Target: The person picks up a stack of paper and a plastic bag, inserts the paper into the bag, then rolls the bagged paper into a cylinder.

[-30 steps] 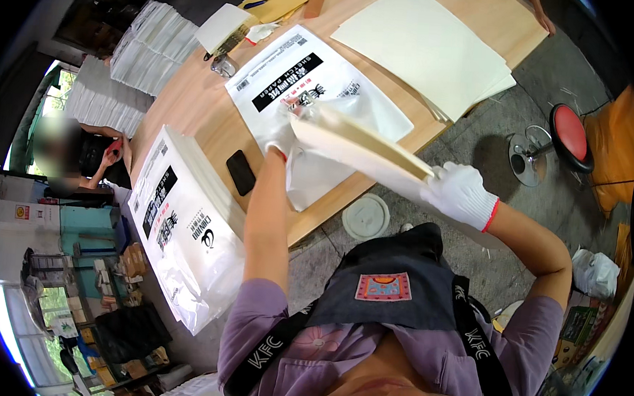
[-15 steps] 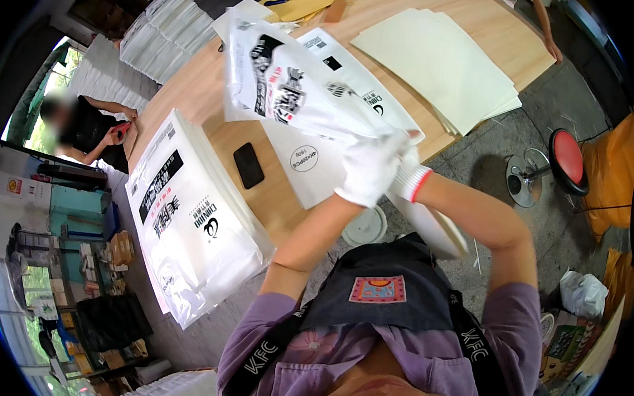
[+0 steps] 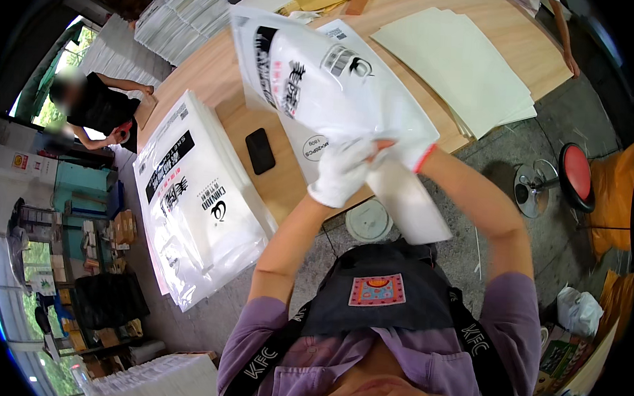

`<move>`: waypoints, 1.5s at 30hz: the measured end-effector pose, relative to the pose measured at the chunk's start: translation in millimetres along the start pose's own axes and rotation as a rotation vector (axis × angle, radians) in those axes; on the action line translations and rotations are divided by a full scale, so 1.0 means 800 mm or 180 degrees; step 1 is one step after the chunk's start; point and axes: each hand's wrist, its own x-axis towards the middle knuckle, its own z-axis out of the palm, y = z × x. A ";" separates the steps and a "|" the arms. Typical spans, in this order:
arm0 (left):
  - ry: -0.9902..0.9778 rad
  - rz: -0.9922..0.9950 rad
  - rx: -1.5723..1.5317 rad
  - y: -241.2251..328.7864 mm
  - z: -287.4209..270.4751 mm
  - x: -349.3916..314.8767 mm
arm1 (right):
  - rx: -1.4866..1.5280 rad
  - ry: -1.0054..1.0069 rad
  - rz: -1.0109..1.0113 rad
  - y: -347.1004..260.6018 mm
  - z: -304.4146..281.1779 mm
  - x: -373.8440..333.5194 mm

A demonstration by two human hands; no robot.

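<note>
My left hand (image 3: 341, 176), in a white glove with bare fingertips, pinches the gathered edge of a printed clear plastic bag (image 3: 305, 75). Close beside it, my right hand (image 3: 405, 154), gloved in white with a red cuff edge, is closed on the same bag; its fingers are partly hidden. The bag stretches up and away over the table, slightly blurred. Under it lies a printed white package (image 3: 305, 158). Below my hands a pale, curved sheet or stack (image 3: 413, 207) hangs past the table edge; whether it is joined to the bag I cannot tell.
A black phone (image 3: 260, 152) lies beside a stack of filled printed bags (image 3: 200, 206) on the left. Cream sheets (image 3: 460, 69) are piled at the right. A round white lid (image 3: 368, 221) and a red stool (image 3: 576, 177) stand nearby. One person (image 3: 99, 104) sits at left; another's arm (image 3: 565, 39) shows far right.
The bag has swung and spread wider across the table. My left hand has moved left and slightly down, away from the right. The pale sheet below shows more fully.
</note>
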 end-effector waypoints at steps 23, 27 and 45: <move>-0.0514 -0.2108 0.2138 -0.082 -0.056 -0.244 | -0.1258 0.0092 0.0592 0.063 0.115 -0.154; -0.0435 -0.1284 0.2047 0.029 -0.079 -0.286 | -0.0945 -0.0777 0.0224 0.011 0.064 -0.267; 0.1250 -0.4843 -0.1846 -0.007 -0.018 -0.500 | 0.1946 -0.0364 0.1729 0.099 0.106 -0.273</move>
